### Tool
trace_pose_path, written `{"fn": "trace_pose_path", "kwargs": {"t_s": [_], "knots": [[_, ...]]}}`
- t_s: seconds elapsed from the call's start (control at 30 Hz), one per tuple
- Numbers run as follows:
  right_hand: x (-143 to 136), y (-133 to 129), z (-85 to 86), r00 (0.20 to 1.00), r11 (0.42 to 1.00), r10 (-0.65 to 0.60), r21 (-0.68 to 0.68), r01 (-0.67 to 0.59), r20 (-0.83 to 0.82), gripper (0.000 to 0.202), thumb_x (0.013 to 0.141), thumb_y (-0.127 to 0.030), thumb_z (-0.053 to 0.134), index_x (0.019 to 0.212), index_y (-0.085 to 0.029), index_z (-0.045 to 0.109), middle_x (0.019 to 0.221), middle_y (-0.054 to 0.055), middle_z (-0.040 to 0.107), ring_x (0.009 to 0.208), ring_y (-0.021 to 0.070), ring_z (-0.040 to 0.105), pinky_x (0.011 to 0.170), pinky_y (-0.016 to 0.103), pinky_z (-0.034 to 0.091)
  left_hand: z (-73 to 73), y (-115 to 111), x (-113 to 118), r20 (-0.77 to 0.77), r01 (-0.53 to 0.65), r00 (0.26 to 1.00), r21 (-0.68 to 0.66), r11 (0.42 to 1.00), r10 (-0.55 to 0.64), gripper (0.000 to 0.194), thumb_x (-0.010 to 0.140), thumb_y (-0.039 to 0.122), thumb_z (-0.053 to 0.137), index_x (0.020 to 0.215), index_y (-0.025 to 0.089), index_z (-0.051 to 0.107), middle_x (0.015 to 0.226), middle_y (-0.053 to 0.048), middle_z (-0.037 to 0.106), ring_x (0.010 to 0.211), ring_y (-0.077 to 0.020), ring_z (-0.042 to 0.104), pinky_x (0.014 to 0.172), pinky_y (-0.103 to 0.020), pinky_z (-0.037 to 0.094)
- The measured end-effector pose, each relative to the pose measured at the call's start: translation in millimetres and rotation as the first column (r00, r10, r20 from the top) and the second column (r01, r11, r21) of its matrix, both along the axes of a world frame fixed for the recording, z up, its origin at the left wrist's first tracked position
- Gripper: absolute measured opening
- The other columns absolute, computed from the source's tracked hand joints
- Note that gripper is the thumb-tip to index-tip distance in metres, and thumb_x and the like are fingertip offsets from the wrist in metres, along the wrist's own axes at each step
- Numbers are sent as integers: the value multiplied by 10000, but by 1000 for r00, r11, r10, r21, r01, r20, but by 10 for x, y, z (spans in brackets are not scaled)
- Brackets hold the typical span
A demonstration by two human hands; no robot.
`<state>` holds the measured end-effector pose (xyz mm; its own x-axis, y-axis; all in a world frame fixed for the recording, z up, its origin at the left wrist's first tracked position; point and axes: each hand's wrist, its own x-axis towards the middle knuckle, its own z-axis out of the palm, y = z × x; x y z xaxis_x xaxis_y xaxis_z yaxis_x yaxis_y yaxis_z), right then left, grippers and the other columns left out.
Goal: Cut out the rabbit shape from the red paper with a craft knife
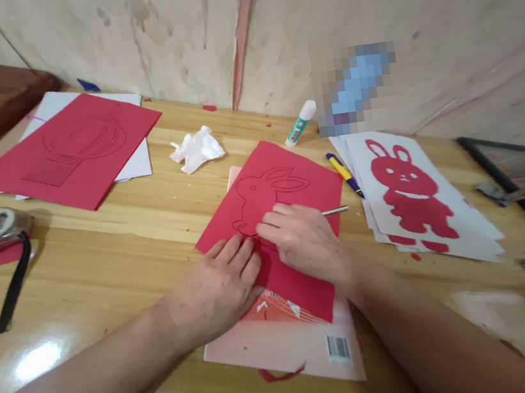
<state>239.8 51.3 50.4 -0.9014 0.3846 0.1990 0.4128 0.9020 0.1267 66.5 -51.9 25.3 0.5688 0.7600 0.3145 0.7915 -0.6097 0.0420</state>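
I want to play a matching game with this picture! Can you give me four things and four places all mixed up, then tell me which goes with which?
Things:
1. glue stick
2. crumpled tissue
3. blue and yellow pen
4. red bunny cutout

Places:
A. stuck on the white sheet at the right
B. by the wall, behind the red paper
C. between the two red sheets
D. between the red paper and the white stack

Pairs: 1-B, 2-C, 3-D, 4-A

Blade tip of knife (335,211) hidden under my right hand (304,236); rabbit outline (269,195) lower part covered by fingers (235,251); pixelated object (355,89) unreadable; frame (522,188) cut by right edge.
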Motion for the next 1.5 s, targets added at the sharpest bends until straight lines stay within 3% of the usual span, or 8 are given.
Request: {"fn": "trace_pose_path", "kwargs": {"t_s": [1.2,1.5], "knots": [[138,135,1,999,1000,21,9,-21,-30,252,755,2,448,672,-186,593,646,12,579,654,160,409,588,299,248,41,0,-1,-52,-4,999,-5,1000,4,375,946,328,484,1164,33,564,1218,-225,595,1184,-323,540,945,-440,474],[37,-75,97,989,990,-139,-38,137,-57,215,874,-107,461,806,-180,651,745,40,622,742,173,502,619,295,298,-8,-27,-43,-39,-13,999,52,999,16,381,930,317,518,1151,14,583,1228,-232,595,1200,-316,536,978,-417,460]]}}
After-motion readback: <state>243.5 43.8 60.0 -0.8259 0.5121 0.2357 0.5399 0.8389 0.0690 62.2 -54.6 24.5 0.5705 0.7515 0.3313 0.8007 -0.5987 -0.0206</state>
